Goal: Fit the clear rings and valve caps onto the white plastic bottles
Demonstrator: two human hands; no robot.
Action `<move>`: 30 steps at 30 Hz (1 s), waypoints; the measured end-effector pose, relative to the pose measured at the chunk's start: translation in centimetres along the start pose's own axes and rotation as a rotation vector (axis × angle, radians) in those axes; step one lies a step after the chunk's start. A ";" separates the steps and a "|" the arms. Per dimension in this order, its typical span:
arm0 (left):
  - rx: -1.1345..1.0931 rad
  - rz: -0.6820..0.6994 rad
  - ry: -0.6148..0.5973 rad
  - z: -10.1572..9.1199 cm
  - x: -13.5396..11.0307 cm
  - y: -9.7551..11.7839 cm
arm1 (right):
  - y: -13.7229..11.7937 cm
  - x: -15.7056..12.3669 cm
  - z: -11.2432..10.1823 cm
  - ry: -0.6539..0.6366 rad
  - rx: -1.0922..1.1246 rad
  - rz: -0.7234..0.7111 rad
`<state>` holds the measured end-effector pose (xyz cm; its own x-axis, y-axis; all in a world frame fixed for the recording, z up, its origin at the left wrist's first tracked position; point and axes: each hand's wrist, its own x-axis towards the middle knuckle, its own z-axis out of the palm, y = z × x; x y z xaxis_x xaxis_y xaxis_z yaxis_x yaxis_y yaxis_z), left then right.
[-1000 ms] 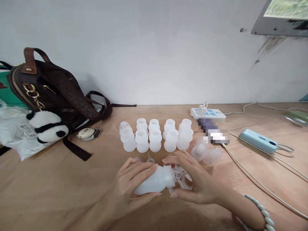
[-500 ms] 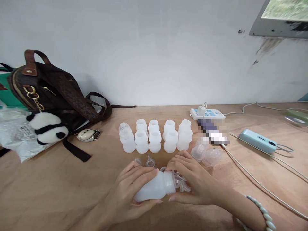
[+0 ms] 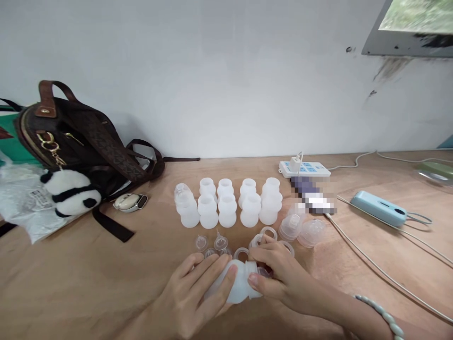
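My left hand (image 3: 193, 293) is wrapped round a milky white silicone bottle (image 3: 238, 283) that lies on its side near the table's front edge. My right hand (image 3: 279, 274) is closed at the bottle's neck, pinching a small clear part there that its fingers mostly hide. Clear rings (image 3: 268, 233) and small clear nipples (image 3: 220, 242) lie on the wood just beyond both hands. Two rows of several upright white bottles (image 3: 228, 203) stand farther back.
A brown backpack (image 3: 76, 137) with a panda plush (image 3: 71, 191) leans against the wall at left, beside a plastic bag (image 3: 21, 203). A power strip (image 3: 304, 168), white cables (image 3: 375, 264), a light blue device (image 3: 378, 208) and clear domed caps (image 3: 311, 231) lie at right.
Both hands drew the bottle closer to me. The right hand slid onto the bottle's neck and closed tighter. More rings and nipples now show beyond the hands.
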<state>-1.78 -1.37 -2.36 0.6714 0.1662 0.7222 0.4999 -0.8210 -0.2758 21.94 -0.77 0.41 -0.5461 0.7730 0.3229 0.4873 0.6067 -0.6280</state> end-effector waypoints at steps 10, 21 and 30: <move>-0.113 -0.129 0.072 0.1 0.5 -0.6 | 0.5 0.2 -1.3 0.143 -0.054 -0.159; -0.152 -0.267 0.087 0.7 0.1 -1.5 | 5.4 0.8 -5.7 0.382 -1.137 0.132; -0.165 -0.276 0.095 0.5 0.2 -1.4 | 3.8 0.5 -8.0 0.602 -1.005 0.063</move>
<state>-2.12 0.09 -2.16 0.4652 0.3496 0.8133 0.5557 -0.8305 0.0391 29.01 3.39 3.84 -0.2231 0.6065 0.7631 0.9680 0.2303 0.0999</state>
